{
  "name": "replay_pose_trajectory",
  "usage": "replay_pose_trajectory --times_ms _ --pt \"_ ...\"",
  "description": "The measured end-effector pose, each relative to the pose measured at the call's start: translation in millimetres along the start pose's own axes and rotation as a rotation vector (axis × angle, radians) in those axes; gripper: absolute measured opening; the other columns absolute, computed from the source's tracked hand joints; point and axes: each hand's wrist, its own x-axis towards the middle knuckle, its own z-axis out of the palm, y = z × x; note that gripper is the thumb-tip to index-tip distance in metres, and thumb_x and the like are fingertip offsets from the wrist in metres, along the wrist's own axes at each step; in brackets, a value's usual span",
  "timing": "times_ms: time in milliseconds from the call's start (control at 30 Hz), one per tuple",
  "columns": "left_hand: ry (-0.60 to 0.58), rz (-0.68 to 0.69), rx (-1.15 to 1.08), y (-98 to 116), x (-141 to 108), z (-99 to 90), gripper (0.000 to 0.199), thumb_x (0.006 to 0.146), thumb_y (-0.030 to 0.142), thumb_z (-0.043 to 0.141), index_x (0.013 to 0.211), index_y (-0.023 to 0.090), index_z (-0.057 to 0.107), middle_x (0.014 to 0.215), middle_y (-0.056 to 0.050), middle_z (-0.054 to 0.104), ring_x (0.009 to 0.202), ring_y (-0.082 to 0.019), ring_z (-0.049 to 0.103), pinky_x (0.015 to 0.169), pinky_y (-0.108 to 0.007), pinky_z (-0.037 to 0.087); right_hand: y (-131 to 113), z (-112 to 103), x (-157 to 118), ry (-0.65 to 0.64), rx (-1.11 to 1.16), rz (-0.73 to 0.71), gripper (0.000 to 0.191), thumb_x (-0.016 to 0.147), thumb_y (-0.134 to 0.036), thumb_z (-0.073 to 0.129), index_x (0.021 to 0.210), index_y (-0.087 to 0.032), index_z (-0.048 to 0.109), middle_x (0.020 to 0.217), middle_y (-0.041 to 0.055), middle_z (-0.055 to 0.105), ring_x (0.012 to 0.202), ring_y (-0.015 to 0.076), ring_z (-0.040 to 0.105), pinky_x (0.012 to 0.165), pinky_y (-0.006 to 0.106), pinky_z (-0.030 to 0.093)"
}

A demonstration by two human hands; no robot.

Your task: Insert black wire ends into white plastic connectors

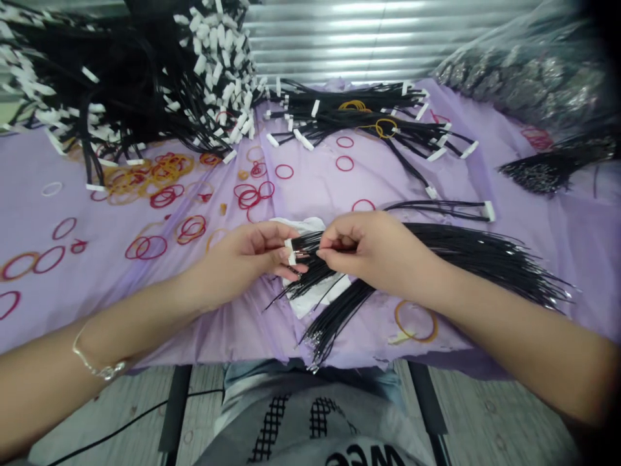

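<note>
Between the thumb and fingers of my left hand (264,251) is a small white connector (290,252), held upright. Just to its right, my right hand (356,244) pinches a thin black wire (310,251) close to the connector. Under and beside my right hand lies a long bundle of black wires (475,259) with metal-tipped ends. A second bundle (334,317) points down toward the table's front edge. White paper or cloth (310,301) lies beneath my hands.
A big heap of black cables with white connectors (145,77) stands back left. Tied cables (359,113) lie at the back centre. Yellow and red rubber bands (150,178) are scattered on the purple cloth (204,336). A clear plastic bag (528,77) sits back right.
</note>
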Motion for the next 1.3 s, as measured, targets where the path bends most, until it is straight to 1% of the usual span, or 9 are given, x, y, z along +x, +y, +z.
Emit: replay_pose_trajectory --times_ms 100,200,300,400,533,667,833,1100,1300 --pt "0.012 -0.010 0.020 1.1 -0.1 0.4 0.011 0.082 0.012 0.061 0.093 0.011 0.062 0.082 -0.005 0.067 0.076 -0.013 0.067 0.066 -0.021 0.056 0.1 0.5 0.1 0.009 -0.013 -0.001 0.010 0.071 -0.010 0.059 0.063 -0.016 0.060 0.053 -0.0049 0.053 0.047 0.0053 0.043 0.048 0.022 0.032" --pt "0.026 -0.008 0.037 0.3 -0.1 0.4 0.013 0.081 0.012 0.061 0.094 0.012 0.062 0.081 -0.004 0.068 0.075 -0.014 0.067 0.067 -0.022 0.056 0.8 -0.2 0.8 -0.015 0.011 -0.003 0.010 0.070 -0.009 0.059 0.062 -0.016 0.059 0.052 -0.0049 0.053 0.047 0.0052 0.042 0.048 0.022 0.032" --pt "0.024 0.013 0.050 -0.9 -0.6 0.4 0.015 0.081 0.014 0.062 0.096 0.012 0.061 0.082 -0.005 0.068 0.077 -0.015 0.068 0.069 -0.024 0.057 1.8 -1.2 2.0 -0.026 0.026 -0.029 0.012 0.070 -0.009 0.058 0.061 -0.015 0.059 0.050 -0.0056 0.051 0.046 0.0049 0.041 0.047 0.022 0.032" --pt "0.018 0.026 0.082 -1.0 -1.7 1.1 0.015 0.082 0.014 0.061 0.096 0.011 0.061 0.082 -0.004 0.068 0.077 -0.015 0.068 0.069 -0.024 0.057 2.3 -2.0 2.9 -0.022 0.015 -0.057 0.013 0.070 -0.008 0.058 0.059 -0.015 0.059 0.049 -0.0063 0.049 0.045 0.0043 0.040 0.046 0.021 0.031" --pt "0.026 0.056 0.111 -0.5 -2.7 2.5 0.016 0.081 0.016 0.062 0.096 0.012 0.061 0.082 -0.005 0.068 0.077 -0.015 0.068 0.067 -0.025 0.057 1.0 -2.5 2.8 -0.039 0.021 -0.041 0.013 0.070 -0.009 0.057 0.059 -0.015 0.059 0.049 -0.0057 0.051 0.045 0.0047 0.041 0.046 0.021 0.031" --pt "0.021 0.067 0.132 -0.2 -2.5 3.0 0.018 0.080 0.019 0.063 0.097 0.012 0.061 0.082 -0.005 0.068 0.077 -0.016 0.068 0.066 -0.026 0.057 0.1 -1.9 2.4 -0.011 -0.012 -0.010 0.013 0.070 -0.009 0.057 0.059 -0.015 0.060 0.051 -0.0043 0.053 0.046 0.0056 0.043 0.048 0.023 0.033" --pt "0.010 0.085 0.138 -0.6 -2.5 2.4 0.014 0.082 0.015 0.060 0.095 0.011 0.060 0.081 -0.004 0.067 0.075 -0.014 0.067 0.064 -0.023 0.056 0.2 -2.1 2.1 -0.031 0.008 -0.017 0.011 0.070 -0.010 0.058 0.061 -0.015 0.061 0.052 -0.0040 0.055 0.047 0.0062 0.045 0.047 0.022 0.033" --pt "0.005 0.078 0.120 -1.3 -2.7 1.9 0.014 0.084 0.011 0.056 0.098 0.010 0.058 0.081 -0.003 0.067 0.074 -0.012 0.066 0.064 -0.021 0.057 -1.6 -5.4 2.1 -0.012 -0.041 -0.021 0.009 0.070 -0.011 0.057 0.063 -0.014 0.062 0.053 -0.0053 0.052 0.048 0.0043 0.043 0.047 0.020 0.032" --pt "-0.002 0.072 0.118 -0.2 -2.3 2.3 0.014 0.084 0.010 0.055 0.098 0.011 0.058 0.082 -0.003 0.067 0.075 -0.012 0.067 0.065 -0.021 0.057 -2.6 -5.6 1.4 -0.005 -0.046 -0.067 0.008 0.070 -0.011 0.058 0.064 -0.013 0.062 0.055 -0.0051 0.052 0.049 0.0039 0.042 0.049 0.020 0.032"
